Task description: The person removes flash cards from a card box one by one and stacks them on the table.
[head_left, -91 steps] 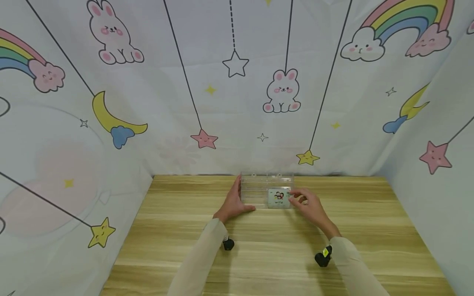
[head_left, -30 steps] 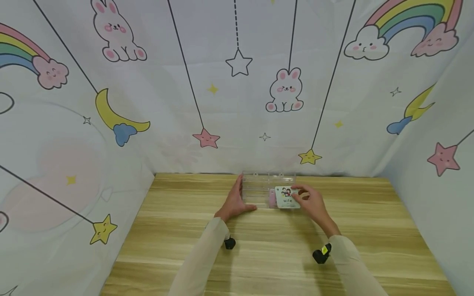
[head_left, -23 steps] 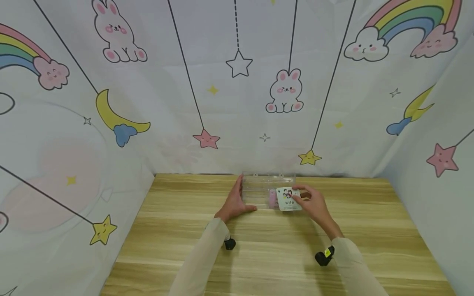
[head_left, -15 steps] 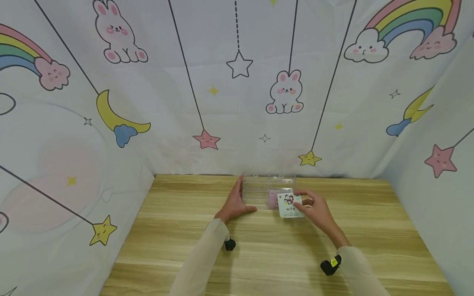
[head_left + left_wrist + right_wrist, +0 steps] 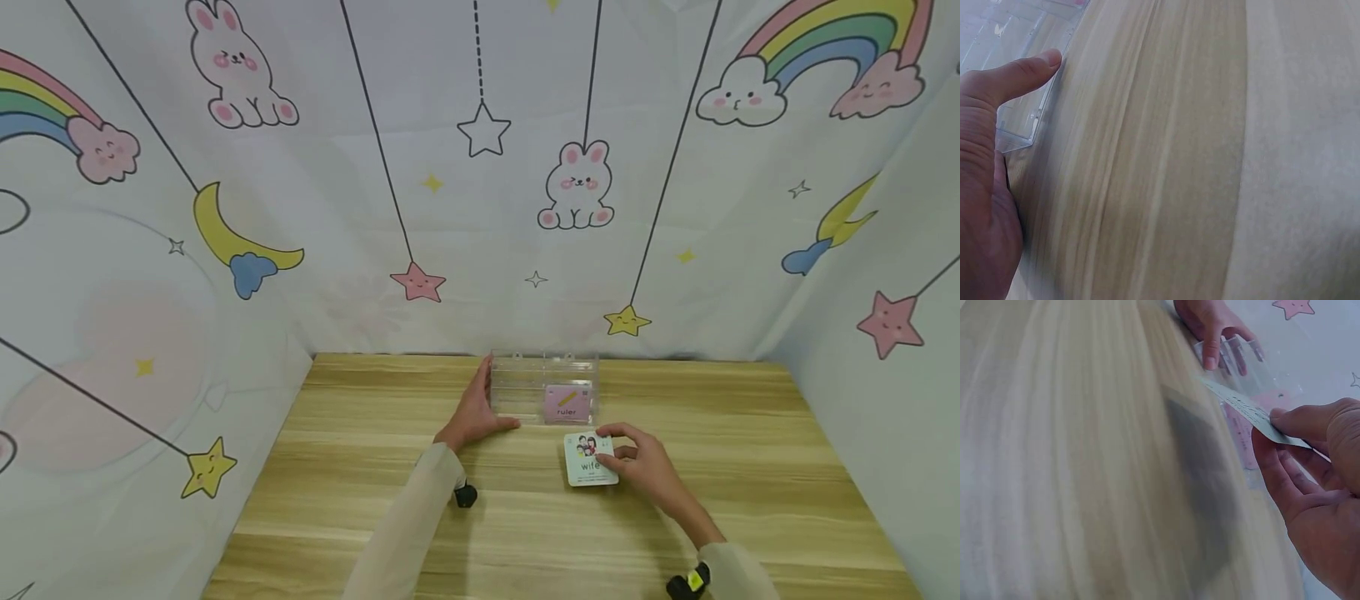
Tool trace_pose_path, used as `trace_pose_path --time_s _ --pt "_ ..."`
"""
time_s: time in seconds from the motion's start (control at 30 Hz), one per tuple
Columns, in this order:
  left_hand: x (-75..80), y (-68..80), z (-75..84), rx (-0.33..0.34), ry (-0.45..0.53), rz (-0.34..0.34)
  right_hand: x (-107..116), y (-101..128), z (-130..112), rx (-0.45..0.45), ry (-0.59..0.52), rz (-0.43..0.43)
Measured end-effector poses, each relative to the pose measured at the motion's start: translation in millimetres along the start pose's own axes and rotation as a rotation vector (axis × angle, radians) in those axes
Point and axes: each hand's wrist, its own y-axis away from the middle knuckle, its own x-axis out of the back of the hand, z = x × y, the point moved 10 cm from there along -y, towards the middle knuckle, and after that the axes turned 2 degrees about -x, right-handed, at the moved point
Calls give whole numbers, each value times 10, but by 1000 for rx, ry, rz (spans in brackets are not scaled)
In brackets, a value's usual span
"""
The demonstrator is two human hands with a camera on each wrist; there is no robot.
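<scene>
A clear plastic card box (image 5: 543, 387) stands near the far edge of the wooden table (image 5: 360, 500). A pink card reading "ruler" (image 5: 567, 404) shows at its front right. My left hand (image 5: 472, 412) holds the box's left end, thumb along its front edge (image 5: 1019, 75). My right hand (image 5: 641, 462) pinches a white card reading "wife" (image 5: 590, 459) by its right edge, just above the table in front of the box. In the right wrist view that white card (image 5: 1241, 409) is seen edge-on between thumb and fingers, with the box (image 5: 1244, 359) behind it.
Printed fabric walls (image 5: 480, 167) with rabbits, stars and rainbows close in the table at the back and both sides. Bare wood lies left, right and in front of the hands.
My right hand drew the "wife" card out of the box and brought it toward me and down near the table. The pink "ruler" card now shows in the box. The left hand stayed put.
</scene>
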Motion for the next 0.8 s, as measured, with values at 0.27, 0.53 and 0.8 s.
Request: trace_pose_path --time_s 0.27,0.53,0.8 --pt "-3 5 -13 13 -17 -7 -47 77 187 -8 57 5" --pt "-9 7 4 8 -16 -5 -140 102 181 102 281 -7" --pt "-10 -5 -19 3 -12 1 -244 114 142 156 488 -11"
